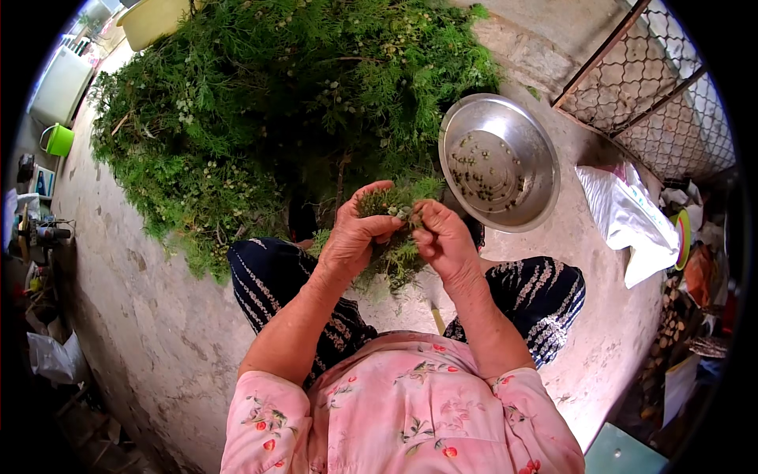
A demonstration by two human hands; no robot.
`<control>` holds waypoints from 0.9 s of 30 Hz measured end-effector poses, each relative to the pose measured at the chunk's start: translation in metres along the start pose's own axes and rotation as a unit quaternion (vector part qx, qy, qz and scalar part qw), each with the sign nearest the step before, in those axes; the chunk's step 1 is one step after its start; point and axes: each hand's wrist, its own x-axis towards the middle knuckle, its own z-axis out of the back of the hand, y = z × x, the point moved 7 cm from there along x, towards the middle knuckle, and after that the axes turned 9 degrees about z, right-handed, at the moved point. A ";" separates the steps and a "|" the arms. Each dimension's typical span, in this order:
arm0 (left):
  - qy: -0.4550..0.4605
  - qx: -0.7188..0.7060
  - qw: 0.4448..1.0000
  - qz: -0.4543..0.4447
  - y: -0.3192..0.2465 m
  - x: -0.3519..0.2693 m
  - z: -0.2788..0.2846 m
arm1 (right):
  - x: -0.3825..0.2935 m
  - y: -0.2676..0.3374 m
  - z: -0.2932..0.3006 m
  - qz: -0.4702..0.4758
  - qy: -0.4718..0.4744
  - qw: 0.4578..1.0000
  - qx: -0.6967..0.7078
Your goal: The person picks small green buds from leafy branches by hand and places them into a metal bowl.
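My left hand (355,228) is closed around a leafy green conifer sprig (379,203), its thumb lying along the stem. Pale, knobbly green cones (400,211) sit on the sprig between my two hands. The curled fingers of my right hand (441,237) pinch at the sprig's right side, by the cones; what exactly lies under the fingertips is hidden. To the right of my hands stands a round metal basin (536,204), tilted in view, with several small green cones (482,189) scattered over its bottom. A large heap of conifer branches (237,118) lies in front of me, also bearing cones.
A yellow tub (148,23) stands behind the heap, and a lime-green bucket (60,140) is at the far left. On the right are a wire-mesh panel (645,89), a white plastic sack (630,222) and piled clutter. The floor (154,332) is worn concrete.
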 end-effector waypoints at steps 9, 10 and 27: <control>-0.033 0.105 0.993 -0.047 -0.002 -0.002 0.000 | -0.005 0.016 -0.012 0.060 -0.008 0.984 -0.169; -0.040 0.120 0.991 -0.052 -0.002 -0.002 0.000 | -0.005 0.017 -0.014 0.082 0.021 0.970 -0.229; -0.034 0.139 0.988 -0.050 0.001 0.000 0.001 | -0.008 0.034 -0.017 0.105 -0.097 0.987 -0.079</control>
